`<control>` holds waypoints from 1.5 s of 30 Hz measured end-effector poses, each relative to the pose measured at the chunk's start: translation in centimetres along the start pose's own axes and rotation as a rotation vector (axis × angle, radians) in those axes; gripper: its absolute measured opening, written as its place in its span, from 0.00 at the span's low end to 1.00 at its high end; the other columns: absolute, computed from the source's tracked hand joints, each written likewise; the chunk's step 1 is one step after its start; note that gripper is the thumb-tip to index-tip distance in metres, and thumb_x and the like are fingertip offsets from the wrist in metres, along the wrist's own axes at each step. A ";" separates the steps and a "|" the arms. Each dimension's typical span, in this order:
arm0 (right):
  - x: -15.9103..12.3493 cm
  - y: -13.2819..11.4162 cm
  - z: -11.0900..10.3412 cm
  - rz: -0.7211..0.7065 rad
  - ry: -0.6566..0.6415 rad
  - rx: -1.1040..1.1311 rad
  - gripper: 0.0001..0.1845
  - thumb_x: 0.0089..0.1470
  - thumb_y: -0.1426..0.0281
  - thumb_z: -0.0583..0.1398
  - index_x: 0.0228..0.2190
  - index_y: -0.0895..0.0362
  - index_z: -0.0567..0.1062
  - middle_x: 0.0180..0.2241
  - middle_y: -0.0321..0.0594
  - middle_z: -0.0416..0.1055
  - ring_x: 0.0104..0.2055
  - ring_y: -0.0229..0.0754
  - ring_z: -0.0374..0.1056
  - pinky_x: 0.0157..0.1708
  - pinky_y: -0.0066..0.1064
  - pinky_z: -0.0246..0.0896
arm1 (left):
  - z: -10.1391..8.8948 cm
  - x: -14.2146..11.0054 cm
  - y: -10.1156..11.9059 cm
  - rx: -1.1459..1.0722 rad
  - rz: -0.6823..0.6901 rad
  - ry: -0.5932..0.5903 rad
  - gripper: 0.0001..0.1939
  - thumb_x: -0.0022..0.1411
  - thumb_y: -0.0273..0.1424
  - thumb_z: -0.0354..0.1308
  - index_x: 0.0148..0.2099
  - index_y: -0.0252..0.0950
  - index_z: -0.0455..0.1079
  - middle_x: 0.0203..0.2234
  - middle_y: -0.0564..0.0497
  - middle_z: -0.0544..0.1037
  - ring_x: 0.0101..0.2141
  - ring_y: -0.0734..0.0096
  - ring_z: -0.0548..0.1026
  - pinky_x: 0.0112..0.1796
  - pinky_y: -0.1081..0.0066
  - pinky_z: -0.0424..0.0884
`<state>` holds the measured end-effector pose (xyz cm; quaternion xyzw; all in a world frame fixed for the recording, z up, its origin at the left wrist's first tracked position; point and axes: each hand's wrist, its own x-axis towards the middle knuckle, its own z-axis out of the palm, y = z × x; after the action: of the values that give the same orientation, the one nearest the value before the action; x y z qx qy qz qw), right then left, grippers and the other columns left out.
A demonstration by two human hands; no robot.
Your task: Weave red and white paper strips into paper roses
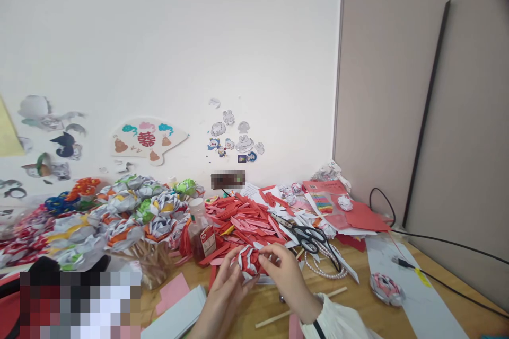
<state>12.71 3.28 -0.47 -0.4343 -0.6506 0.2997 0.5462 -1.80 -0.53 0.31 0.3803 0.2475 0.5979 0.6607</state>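
A red and white folded-paper flower [249, 261] is held between my two hands above the front of the table. My left hand [227, 287] cups it from the left and below, fingers closed round its side. From the right, my right hand [284, 270] pinches the flower's edge between thumb and fingers. Just behind lies a heap of folded red paper strips [248, 220]. A glass bottle of amber liquid [201, 233] stands behind my left hand. Black-handled scissors [306, 234] and a string of pearl beads [328, 265] lie beyond my right hand.
Many paper flowers on sticks [135, 212] crowd the left side. A wooden stick [301, 307] lies under my right forearm. Farther right are a pink and white paper flower [386, 290], a white sheet [417, 291] and a black cable [449, 275]. Folded pale paper [178, 315] lies front left.
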 end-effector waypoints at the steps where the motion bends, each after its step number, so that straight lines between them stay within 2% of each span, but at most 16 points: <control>1: 0.0 0.0 0.0 -0.002 -0.001 0.005 0.07 0.47 0.73 0.58 0.30 0.56 0.76 0.31 0.40 0.74 0.34 0.43 0.69 0.33 0.30 0.61 | 0.0 0.0 0.0 0.020 -0.006 0.012 0.21 0.57 0.37 0.58 0.53 0.49 0.63 0.49 0.49 0.73 0.52 0.59 0.68 0.52 0.57 0.61; 5: 0.0 0.0 -0.1 -0.023 -0.006 0.020 0.08 0.47 0.75 0.57 0.30 0.56 0.76 0.32 0.40 0.73 0.35 0.43 0.69 0.35 0.30 0.61 | -0.2 0.2 -0.2 0.133 -0.045 0.030 0.28 0.53 0.38 0.61 0.56 0.50 0.60 0.54 0.48 0.70 0.52 0.56 0.68 0.50 0.57 0.65; 8: 0.1 0.2 -0.2 -0.050 0.005 0.027 0.10 0.47 0.76 0.56 0.30 0.55 0.76 0.33 0.40 0.72 0.36 0.43 0.68 0.35 0.30 0.61 | -0.3 0.1 -0.2 0.178 -0.068 0.026 0.29 0.55 0.38 0.60 0.58 0.50 0.57 0.58 0.48 0.64 0.53 0.55 0.66 0.48 0.58 0.67; 14: 0.4 0.3 -0.4 -0.105 0.022 -0.017 0.10 0.47 0.77 0.56 0.29 0.55 0.77 0.31 0.40 0.72 0.36 0.43 0.67 0.36 0.30 0.60 | -0.1 -0.1 -0.1 0.125 -0.128 -0.018 0.37 0.52 0.36 0.63 0.61 0.52 0.51 0.52 0.46 0.71 0.48 0.55 0.72 0.46 0.56 0.67; 18: 0.3 0.2 -0.4 -0.131 0.027 -0.065 0.08 0.48 0.76 0.57 0.27 0.55 0.77 0.29 0.39 0.72 0.35 0.42 0.67 0.36 0.30 0.59 | -0.4 0.2 -0.1 0.064 -0.102 -0.075 0.27 0.55 0.39 0.59 0.57 0.48 0.59 0.49 0.46 0.73 0.49 0.58 0.71 0.49 0.58 0.63; 21: 0.2 0.0 -0.4 -0.170 0.055 -0.073 0.08 0.49 0.76 0.57 0.28 0.55 0.77 0.30 0.39 0.71 0.37 0.42 0.66 0.38 0.31 0.59 | -0.7 0.4 -0.1 0.106 -0.081 -0.077 0.22 0.57 0.39 0.58 0.54 0.47 0.64 0.50 0.47 0.73 0.50 0.59 0.69 0.51 0.59 0.62; 24: 0.0 -0.4 -0.4 -0.217 0.082 -0.078 0.06 0.49 0.76 0.58 0.27 0.56 0.75 0.30 0.38 0.70 0.36 0.42 0.66 0.38 0.30 0.58 | -1.1 0.7 -0.5 0.174 -0.048 -0.019 0.23 0.54 0.39 0.61 0.52 0.46 0.65 0.51 0.47 0.72 0.52 0.56 0.68 0.51 0.59 0.62; 29: -0.3 -0.9 -0.3 -0.205 0.016 -0.128 0.03 0.45 0.74 0.63 0.22 0.56 0.75 0.28 0.37 0.69 0.35 0.41 0.64 0.37 0.30 0.56 | -1.7 0.7 -1.0 0.302 0.039 0.056 0.23 0.51 0.39 0.63 0.50 0.47 0.66 0.55 0.49 0.67 0.58 0.57 0.59 0.54 0.63 0.59; 36: -0.1 -0.7 -0.3 -0.090 -0.075 -0.073 0.04 0.48 0.73 0.62 0.23 0.56 0.76 0.27 0.36 0.69 0.34 0.41 0.64 0.35 0.29 0.56 | -1.9 0.9 -1.0 0.381 0.058 0.058 0.22 0.53 0.40 0.61 0.51 0.44 0.67 0.54 0.47 0.68 0.58 0.55 0.58 0.56 0.61 0.56; 45: -0.2 -0.6 -0.1 -0.099 -0.068 -0.085 0.09 0.52 0.73 0.57 0.22 0.56 0.75 0.27 0.36 0.68 0.35 0.40 0.63 0.35 0.28 0.54 | -2.0 0.9 -0.9 0.414 0.065 0.062 0.22 0.54 0.39 0.60 0.51 0.44 0.66 0.56 0.48 0.66 0.59 0.56 0.57 0.55 0.62 0.57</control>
<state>12.71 2.84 -0.04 -0.4141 -0.7016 0.2589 0.5189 -2.62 0.77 -1.47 0.4971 0.3728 0.5666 0.5412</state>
